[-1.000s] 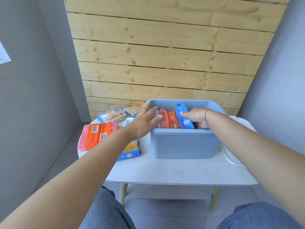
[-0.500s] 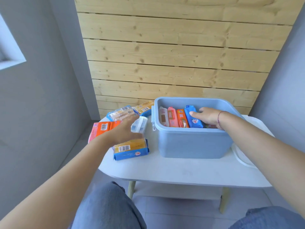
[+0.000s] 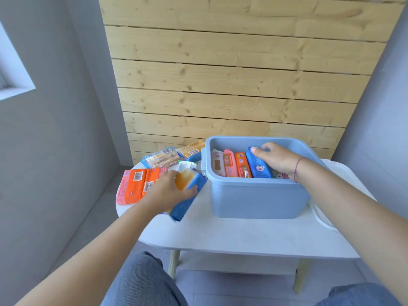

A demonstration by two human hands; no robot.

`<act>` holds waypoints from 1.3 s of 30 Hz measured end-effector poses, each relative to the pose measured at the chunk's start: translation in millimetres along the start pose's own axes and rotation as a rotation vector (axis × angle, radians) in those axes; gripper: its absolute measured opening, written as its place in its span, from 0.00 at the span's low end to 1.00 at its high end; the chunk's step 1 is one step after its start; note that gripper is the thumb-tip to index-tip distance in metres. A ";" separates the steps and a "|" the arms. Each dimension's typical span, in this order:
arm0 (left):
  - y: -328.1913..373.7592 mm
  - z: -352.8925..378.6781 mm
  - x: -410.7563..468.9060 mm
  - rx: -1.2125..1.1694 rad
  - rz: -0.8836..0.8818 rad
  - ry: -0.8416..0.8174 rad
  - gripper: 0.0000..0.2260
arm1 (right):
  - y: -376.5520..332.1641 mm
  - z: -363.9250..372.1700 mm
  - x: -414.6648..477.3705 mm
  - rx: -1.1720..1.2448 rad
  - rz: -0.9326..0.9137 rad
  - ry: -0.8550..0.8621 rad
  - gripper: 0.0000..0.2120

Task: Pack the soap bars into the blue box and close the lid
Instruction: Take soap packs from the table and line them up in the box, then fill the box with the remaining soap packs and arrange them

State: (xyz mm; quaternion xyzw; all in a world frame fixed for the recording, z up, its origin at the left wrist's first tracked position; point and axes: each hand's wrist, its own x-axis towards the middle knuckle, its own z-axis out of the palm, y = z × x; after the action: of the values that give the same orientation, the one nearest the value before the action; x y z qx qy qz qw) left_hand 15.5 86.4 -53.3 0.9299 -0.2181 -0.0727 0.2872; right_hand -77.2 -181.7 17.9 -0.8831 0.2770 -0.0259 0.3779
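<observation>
The blue box stands open on the white table, with several wrapped soap bars upright inside it. My right hand rests inside the box, its fingers on a blue-wrapped bar beside an orange bar. My left hand grips a yellow-and-blue soap pack, tilted just left of the box. More soap lies on the table to the left: an orange pack, a clear-wrapped pack and a yellow pack.
The white lid lies on the table right of the box, partly hidden by my right forearm. A wooden slat wall stands behind the table. My knees are below the table's front edge.
My left hand moved from the box rim to the soap at the left and has lifted the yellow-and-blue pack, tilting it toward the box. My right hand stayed on the blue bar.
</observation>
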 end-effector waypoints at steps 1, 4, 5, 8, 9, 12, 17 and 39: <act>3.5 -9.8 -2.1 -0.145 -0.034 0.039 0.22 | -1.4 -4.7 -1.4 0.010 -0.025 0.041 0.31; 11.6 -44.7 -8.5 -0.466 -0.125 0.076 0.18 | -14.9 -13.9 -12.0 0.099 -0.194 0.182 0.26; 16.5 -56.1 -9.7 -0.561 -0.132 0.073 0.22 | -21.3 -14.2 -18.4 0.155 -0.251 0.197 0.25; 45.4 -83.8 -8.1 -0.770 -0.134 0.082 0.22 | -41.3 -10.5 -37.8 0.330 -0.348 0.093 0.18; 59.5 -87.4 -6.1 -0.839 -0.124 0.064 0.19 | -47.7 -8.6 -43.2 0.401 -0.359 0.007 0.15; 109.7 -83.1 -1.2 -0.941 -0.070 -0.060 0.19 | -65.9 -9.2 -52.4 0.616 -0.317 -0.277 0.11; 168.3 -49.4 8.8 -0.890 -0.065 -0.220 0.31 | -62.0 -28.6 -48.4 0.688 -0.225 -0.302 0.20; 141.6 5.0 16.0 0.346 0.481 -0.523 0.28 | 27.7 -34.2 8.3 0.233 0.237 -0.260 0.16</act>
State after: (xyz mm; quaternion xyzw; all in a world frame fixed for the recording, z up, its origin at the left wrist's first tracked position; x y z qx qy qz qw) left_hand -23.0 -28.1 22.5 0.8371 -0.5044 -0.2002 0.0699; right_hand -91.9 -223.8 22.0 -0.7905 0.3231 0.1010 0.5105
